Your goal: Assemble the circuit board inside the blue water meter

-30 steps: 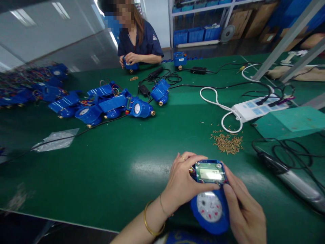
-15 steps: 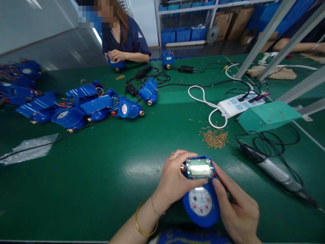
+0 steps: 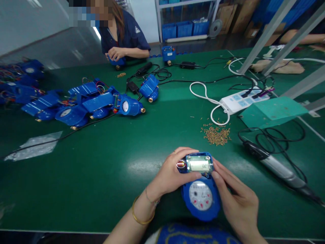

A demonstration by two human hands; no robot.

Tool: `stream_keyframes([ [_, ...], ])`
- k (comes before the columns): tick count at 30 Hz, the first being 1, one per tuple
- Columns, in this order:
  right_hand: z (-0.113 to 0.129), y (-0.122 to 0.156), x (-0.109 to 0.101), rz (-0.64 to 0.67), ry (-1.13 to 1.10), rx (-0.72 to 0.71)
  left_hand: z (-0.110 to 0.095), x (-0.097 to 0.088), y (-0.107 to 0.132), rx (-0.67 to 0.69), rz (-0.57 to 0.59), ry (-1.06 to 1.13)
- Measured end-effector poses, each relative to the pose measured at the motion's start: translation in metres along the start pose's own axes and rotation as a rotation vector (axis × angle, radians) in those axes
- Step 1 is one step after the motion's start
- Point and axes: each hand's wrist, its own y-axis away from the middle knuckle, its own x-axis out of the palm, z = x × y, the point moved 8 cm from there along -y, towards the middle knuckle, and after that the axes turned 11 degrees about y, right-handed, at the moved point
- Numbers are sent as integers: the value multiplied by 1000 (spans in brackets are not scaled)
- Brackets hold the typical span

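Blue plastic forms the housing of the water meter (image 3: 200,200), which sits at the near edge of the green table (image 3: 101,169). Head view: the left hand (image 3: 170,174) wraps the left side of the display module (image 3: 199,164) at the meter's top, with the thumb across its lower edge. The right hand (image 3: 238,203) clasps the right side, fingers closed on the housing. Brass screws (image 3: 215,135) lie beyond the meter, and an electric screwdriver (image 3: 276,167) lies to the right. A co-worker's hands (image 3: 116,53) hold another meter at the far edge.
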Motion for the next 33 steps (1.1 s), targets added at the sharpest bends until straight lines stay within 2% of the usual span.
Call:
stream_keyframes([
  [4, -5, -2, 2, 27, -47, 61, 5, 0, 1, -75, -26, 11],
  [11, -7, -4, 1, 42, -58, 58, 27, 1, 7, -219, -104, 274],
  [15, -8, -7, 0, 65, -47, 29, 25, -4, 4, -109, -116, 211],
  [17, -8, -8, 0, 73, -57, 20, 23, -5, 3, -61, -73, 196],
  [21, -8, -9, 1, 74, -71, 6, 30, -2, 1, -140, 37, 266],
  [26, -8, -13, 1, 83, -96, -31, 30, -6, -2, -120, 3, 231],
  [33, -2, -28, -5, 278, -91, -158, 28, -6, -2, -113, -18, 244],
])
